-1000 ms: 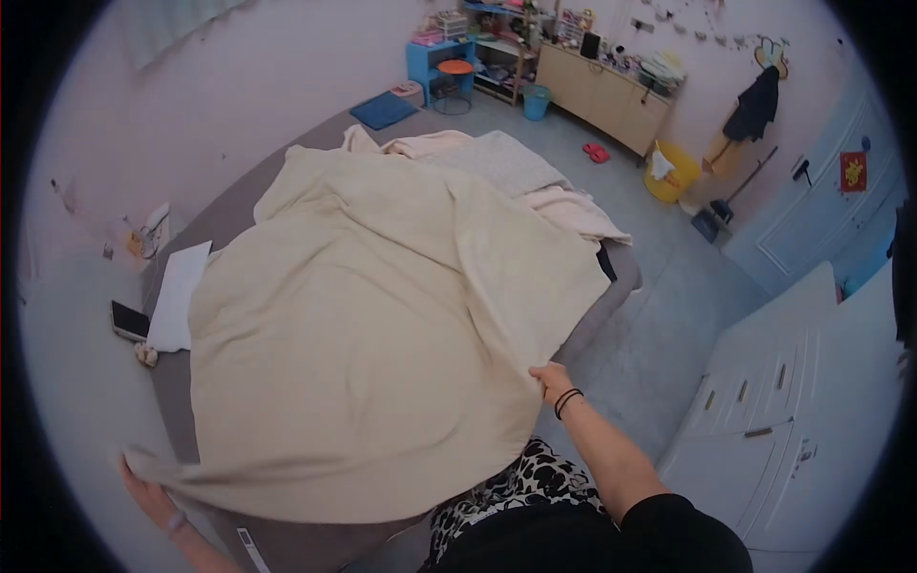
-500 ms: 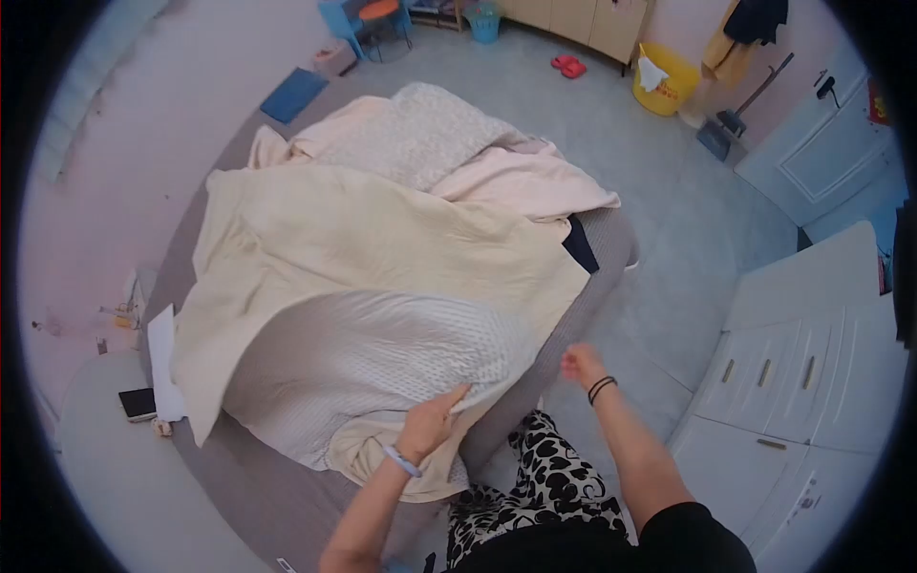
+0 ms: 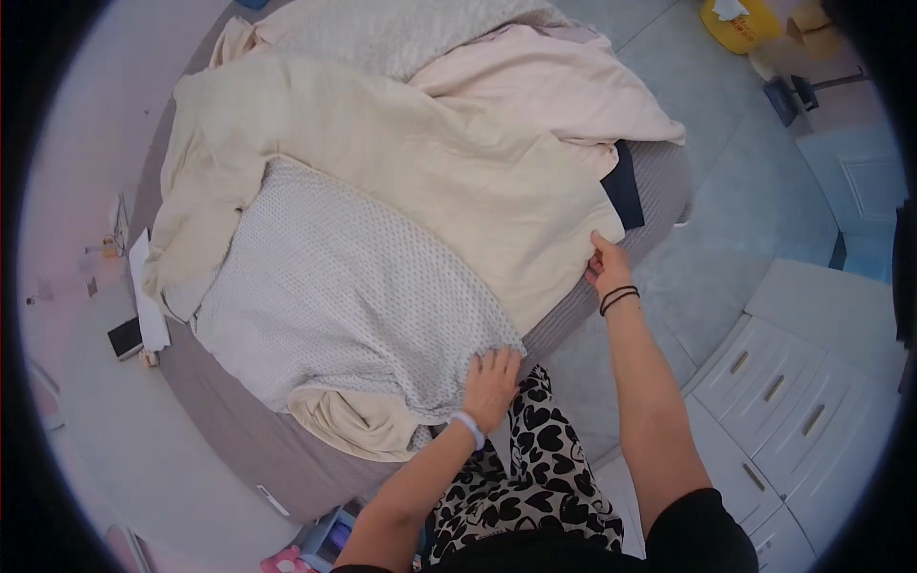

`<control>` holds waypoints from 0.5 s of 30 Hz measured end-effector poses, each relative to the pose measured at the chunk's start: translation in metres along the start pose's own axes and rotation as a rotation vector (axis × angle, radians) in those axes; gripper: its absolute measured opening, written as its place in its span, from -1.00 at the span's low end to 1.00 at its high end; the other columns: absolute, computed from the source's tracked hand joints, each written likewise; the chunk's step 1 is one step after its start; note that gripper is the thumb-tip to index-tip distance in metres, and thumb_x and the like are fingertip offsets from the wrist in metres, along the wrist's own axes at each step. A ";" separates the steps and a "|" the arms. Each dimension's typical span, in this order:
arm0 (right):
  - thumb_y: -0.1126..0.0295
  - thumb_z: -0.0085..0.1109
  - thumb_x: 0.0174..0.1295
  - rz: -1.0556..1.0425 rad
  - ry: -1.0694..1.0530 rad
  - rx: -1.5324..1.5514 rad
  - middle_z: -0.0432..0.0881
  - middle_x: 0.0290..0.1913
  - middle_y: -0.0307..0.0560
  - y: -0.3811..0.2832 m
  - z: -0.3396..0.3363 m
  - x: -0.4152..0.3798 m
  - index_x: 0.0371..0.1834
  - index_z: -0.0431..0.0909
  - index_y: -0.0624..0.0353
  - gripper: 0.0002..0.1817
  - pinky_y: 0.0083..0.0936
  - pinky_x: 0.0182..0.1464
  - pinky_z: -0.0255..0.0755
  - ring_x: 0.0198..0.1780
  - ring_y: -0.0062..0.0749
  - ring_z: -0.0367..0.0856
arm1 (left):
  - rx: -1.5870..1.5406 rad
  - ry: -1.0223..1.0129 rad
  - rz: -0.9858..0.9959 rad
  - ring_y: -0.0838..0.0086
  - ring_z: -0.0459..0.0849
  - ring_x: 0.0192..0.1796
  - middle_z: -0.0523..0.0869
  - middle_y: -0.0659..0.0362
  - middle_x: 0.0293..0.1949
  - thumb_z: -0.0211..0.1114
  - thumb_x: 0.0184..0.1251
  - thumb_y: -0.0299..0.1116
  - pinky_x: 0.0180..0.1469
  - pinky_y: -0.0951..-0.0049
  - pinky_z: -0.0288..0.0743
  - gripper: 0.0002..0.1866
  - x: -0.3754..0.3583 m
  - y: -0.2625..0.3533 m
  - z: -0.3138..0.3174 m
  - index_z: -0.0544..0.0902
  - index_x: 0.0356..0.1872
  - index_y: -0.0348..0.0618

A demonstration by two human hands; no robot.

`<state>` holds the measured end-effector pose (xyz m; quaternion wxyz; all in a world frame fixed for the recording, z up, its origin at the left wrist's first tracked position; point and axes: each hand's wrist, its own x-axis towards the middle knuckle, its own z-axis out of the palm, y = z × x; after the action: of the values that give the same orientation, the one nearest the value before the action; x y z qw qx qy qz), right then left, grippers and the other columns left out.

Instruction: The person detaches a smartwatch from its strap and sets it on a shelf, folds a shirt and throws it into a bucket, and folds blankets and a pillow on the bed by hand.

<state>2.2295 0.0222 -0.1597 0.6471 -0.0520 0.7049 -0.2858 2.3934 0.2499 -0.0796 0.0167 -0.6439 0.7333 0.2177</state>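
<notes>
A two-sided quilt [image 3: 411, 181], cream on one face, lies across the bed in the head view. Its dotted grey-white face [image 3: 334, 277] shows where the near part is folded over. My left hand [image 3: 492, 387] rests with fingers extended on that dotted face, close to the bed's near edge. At the cream edge on the right, my right hand [image 3: 607, 265] pinches the fabric between thumb and fingers. A rolled cream portion [image 3: 353, 420] bunches up left of my left wrist. Beyond the quilt lies pale pink bedding [image 3: 554, 86], with a dark cloth [image 3: 623, 191] partly under the cream edge.
The bed's grey-mauve cover [image 3: 220, 430] shows along the left and right sides. A white cabinet with drawers [image 3: 764, 382] stands to the right. A black phone-like object [image 3: 125, 338] lies on the headboard at left. A yellow bucket [image 3: 740, 27] is on the floor at far right.
The raised fold of quilt has settled flat, dotted face up. My left hand has flattened onto it. My right hand, empty before, has reached the cream edge. The view has tilted downward.
</notes>
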 end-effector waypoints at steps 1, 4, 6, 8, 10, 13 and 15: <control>0.25 0.26 0.03 0.003 0.004 -0.007 0.47 -0.24 -0.17 0.002 -0.001 0.001 -0.10 0.43 0.22 -0.59 -0.47 -0.12 0.30 -0.21 -0.45 0.39 | -0.008 -0.004 -0.003 0.24 0.43 0.02 0.46 0.12 -0.02 0.28 -0.01 -0.28 0.01 0.21 0.28 -0.55 0.007 -0.005 0.009 0.44 -0.04 -0.13; 0.34 0.23 0.04 -0.132 -0.085 -0.029 0.52 -0.16 -0.20 0.000 -0.004 -0.018 -0.03 0.40 0.17 -0.59 -0.42 -0.06 0.32 -0.18 -0.50 0.46 | 0.015 -0.079 -0.220 0.27 0.40 0.03 0.44 0.18 0.00 0.24 0.02 -0.31 0.04 0.22 0.25 -0.62 0.026 -0.017 0.030 0.45 -0.08 -0.12; 0.45 0.18 0.07 -0.339 -0.314 0.116 0.52 -0.08 -0.15 0.003 -0.013 -0.034 0.02 0.37 0.25 -0.58 -0.49 -0.04 0.36 -0.09 -0.48 0.49 | 0.080 -0.322 -0.195 0.27 0.39 0.02 0.43 0.17 0.00 0.22 0.01 -0.31 0.02 0.25 0.25 -0.67 0.028 -0.026 0.026 0.48 -0.15 -0.10; 0.46 0.16 0.09 -0.374 -0.327 0.143 0.51 -0.05 -0.11 0.004 -0.018 -0.063 0.03 0.37 0.27 -0.60 -0.49 -0.04 0.37 -0.06 -0.45 0.49 | 0.071 -0.204 -0.155 0.22 0.48 -0.09 0.51 0.13 -0.13 0.22 0.02 -0.34 -0.09 0.26 0.31 -0.73 0.022 -0.047 0.044 0.49 -0.21 -0.16; 0.47 0.13 0.12 -0.411 -0.366 0.167 0.51 -0.01 -0.06 -0.003 -0.019 -0.094 0.04 0.38 0.30 -0.61 -0.49 -0.03 0.37 -0.04 -0.42 0.48 | -0.402 0.010 -0.458 0.18 0.58 -0.32 0.63 0.06 -0.34 0.14 0.11 -0.35 -0.24 0.30 0.41 -0.79 0.013 -0.069 0.045 0.53 -0.31 -0.30; 0.44 0.09 0.17 -0.583 -0.388 -0.060 0.58 -0.11 -0.11 -0.012 -0.016 -0.141 0.02 0.41 0.32 -0.65 -0.54 -0.07 0.40 -0.15 -0.44 0.54 | -1.100 0.406 -0.712 0.21 0.59 -0.44 0.64 -0.02 -0.45 0.08 0.21 -0.38 -0.31 0.40 0.44 -0.77 0.010 -0.050 -0.137 0.55 -0.34 -0.42; 0.44 0.08 0.18 -0.697 -0.446 -0.189 0.59 -0.13 -0.11 -0.012 0.004 -0.189 0.01 0.42 0.32 -0.67 -0.57 -0.09 0.40 -0.16 -0.47 0.54 | -1.058 0.615 -0.453 0.24 0.59 -0.40 0.63 -0.03 -0.38 0.08 0.21 -0.44 -0.31 0.44 0.44 -0.81 -0.005 -0.025 -0.225 0.56 -0.31 -0.39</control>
<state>2.2594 0.0942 0.0129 0.6406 -0.4071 0.5111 -0.4034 2.4756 0.1759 0.1177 -0.4676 -0.7367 0.3446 0.3463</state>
